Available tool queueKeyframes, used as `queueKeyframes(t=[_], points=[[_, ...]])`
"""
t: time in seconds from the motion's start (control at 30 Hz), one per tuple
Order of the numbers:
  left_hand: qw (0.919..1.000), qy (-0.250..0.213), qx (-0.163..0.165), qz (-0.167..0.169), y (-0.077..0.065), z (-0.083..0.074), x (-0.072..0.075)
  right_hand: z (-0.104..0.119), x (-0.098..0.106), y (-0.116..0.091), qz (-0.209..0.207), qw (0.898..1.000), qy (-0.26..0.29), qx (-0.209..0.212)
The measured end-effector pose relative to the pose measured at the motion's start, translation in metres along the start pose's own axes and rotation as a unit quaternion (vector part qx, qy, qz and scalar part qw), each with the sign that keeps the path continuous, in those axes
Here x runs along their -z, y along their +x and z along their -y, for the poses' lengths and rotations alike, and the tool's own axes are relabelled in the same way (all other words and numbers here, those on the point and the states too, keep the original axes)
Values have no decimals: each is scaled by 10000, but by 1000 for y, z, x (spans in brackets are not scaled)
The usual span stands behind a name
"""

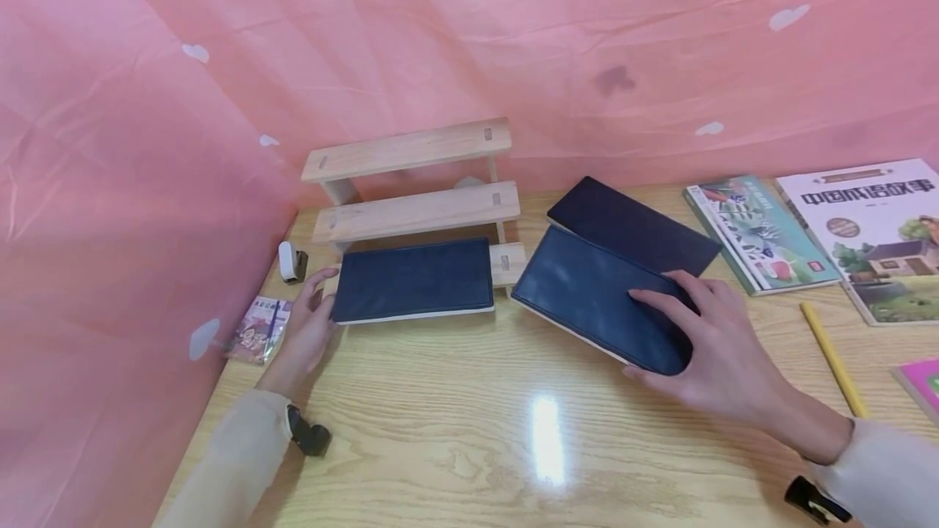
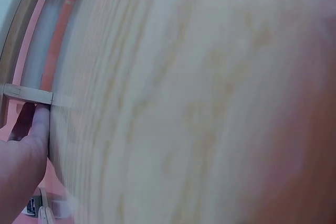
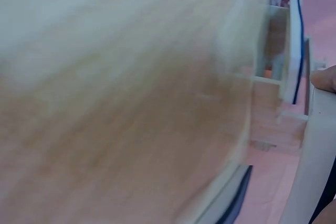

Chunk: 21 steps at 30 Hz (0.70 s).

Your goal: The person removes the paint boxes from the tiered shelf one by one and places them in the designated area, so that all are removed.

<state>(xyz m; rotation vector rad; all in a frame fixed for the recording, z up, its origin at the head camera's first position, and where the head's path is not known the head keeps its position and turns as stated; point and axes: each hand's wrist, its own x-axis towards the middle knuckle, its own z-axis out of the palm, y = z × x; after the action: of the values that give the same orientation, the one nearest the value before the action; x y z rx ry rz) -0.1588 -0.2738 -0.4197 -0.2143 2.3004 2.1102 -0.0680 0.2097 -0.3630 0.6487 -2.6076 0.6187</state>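
A three-tier wooden step rack (image 1: 414, 214) stands at the back left of the table. On its lowest step lies a dark blue notebook (image 1: 414, 279), its white page edge facing me. My left hand (image 1: 308, 320) holds the left end of that step, beside the notebook. In the left wrist view, my left fingers (image 2: 39, 127) are by the rack's leg. Between thumb and fingers, my right hand (image 1: 722, 345) grips a second blue notebook (image 1: 597, 292), tilted above the table. Partly behind it, a darker notebook (image 1: 634, 222) lies on the table.
At left are a small white-and-black stapler (image 1: 292, 261) and a pink printed packet (image 1: 258, 328). A teal book (image 1: 763, 235), a larger picture-cover book (image 1: 873, 239), a yellow pencil (image 1: 835, 358) and a magenta booklet (image 1: 920, 385) lie at right. Pink cloth (image 1: 557, 63) hangs behind.
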Motion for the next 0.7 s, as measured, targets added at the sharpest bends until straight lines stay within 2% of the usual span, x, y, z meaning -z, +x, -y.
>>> queueKeyframes(t=[0.23,0.43,0.7], points=[[10000,0,30,21,-1,-3,0,-8,-5,-19,30,9998,-83,-151],[9998,-143,34,118,-2,-4,1,-14,-11,-27,109,9995,-122,-259],[9999,-4,-43,91,-1,0,1,-20,-20,-30,507,9970,-237,-538]])
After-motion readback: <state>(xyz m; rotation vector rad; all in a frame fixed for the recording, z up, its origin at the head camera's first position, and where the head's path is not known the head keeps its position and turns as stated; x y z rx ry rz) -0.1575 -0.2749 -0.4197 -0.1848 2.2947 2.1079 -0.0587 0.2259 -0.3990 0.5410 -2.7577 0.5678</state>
